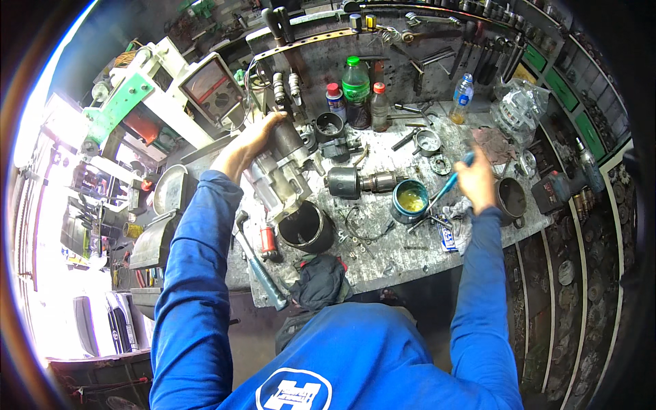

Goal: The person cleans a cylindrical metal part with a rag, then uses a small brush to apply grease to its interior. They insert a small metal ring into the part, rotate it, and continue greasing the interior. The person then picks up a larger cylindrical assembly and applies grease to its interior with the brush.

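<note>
My left hand (pixel 254 142) is closed around a grey cast-metal motor housing (pixel 277 181), tilted above the left part of the bench. Below the housing stands a dark open cylinder (pixel 305 229). On the right, my right hand (pixel 476 181) grips a slim blue-handled tool (pixel 451 183) whose lower end comes down beside an open blue can (pixel 410 199). Yellowish grease shows inside the can. The tool's tip is too small to make out. Between my hands lies a dark cylindrical motor part with a metal shaft (pixel 359 183).
A hammer (pixel 263 263), a red cylinder (pixel 268 242) and a dark cloth (pixel 321 281) lie at the near left. Bottles (pixel 355 89) and a spray can (pixel 335 100) stand at the back. A black cup (pixel 510 198) is at right, with small parts and wire scattered mid-bench.
</note>
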{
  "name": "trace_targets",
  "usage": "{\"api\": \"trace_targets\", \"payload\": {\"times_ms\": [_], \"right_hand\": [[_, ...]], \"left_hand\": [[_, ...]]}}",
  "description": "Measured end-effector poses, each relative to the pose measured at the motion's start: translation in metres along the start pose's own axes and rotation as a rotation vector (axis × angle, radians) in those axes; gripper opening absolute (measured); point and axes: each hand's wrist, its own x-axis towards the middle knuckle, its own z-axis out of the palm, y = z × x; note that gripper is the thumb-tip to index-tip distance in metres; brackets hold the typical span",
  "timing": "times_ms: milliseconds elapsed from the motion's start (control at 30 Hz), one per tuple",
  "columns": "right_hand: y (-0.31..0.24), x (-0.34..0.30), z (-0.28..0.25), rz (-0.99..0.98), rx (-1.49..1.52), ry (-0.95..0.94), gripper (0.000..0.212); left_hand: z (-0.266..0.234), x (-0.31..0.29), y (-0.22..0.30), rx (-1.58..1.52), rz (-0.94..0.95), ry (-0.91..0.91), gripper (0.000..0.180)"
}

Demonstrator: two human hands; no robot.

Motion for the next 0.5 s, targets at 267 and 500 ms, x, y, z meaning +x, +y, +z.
{"api": "trace_targets", "payload": {"times_ms": [267,500], "right_hand": [[-0.067,-0.120,0.015,0.430,1.662,-0.216,0.022],[-0.085,-0.171,0.149,0.771,1.971,-0.544,0.017]], "left_hand": [[-0.007,-0.032,0.005,-0.119,-0.054,0.087,0.059],[-0.020,-0.037,-0.001,-0.166,-0.087,0.021,0.067]]}}
